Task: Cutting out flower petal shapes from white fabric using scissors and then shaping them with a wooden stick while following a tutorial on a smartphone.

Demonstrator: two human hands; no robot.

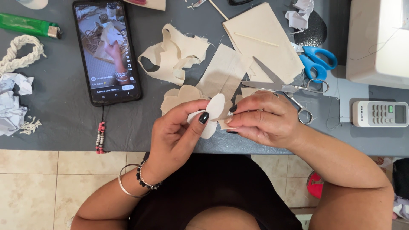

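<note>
Pinching a small white petal-shaped fabric piece (pixel 214 111), both hands work just above the near edge of the grey tabletop (pixel 64 106). Left hand (pixel 177 132) fingers clamped on its lower left side, thumb on top. Right hand (pixel 264 119) fingers together on its right edge; whether they also hold a needle, cannot tell. Cream fabric petals (pixel 181 97) lie just behind the piece. Scissors (pixel 289 87) rest near the right hand, blue-handled scissors (pixel 317 61) beyond them. Phone (pixel 106 51) lies well to the left, remote control (pixel 379 113) to the right.
</note>
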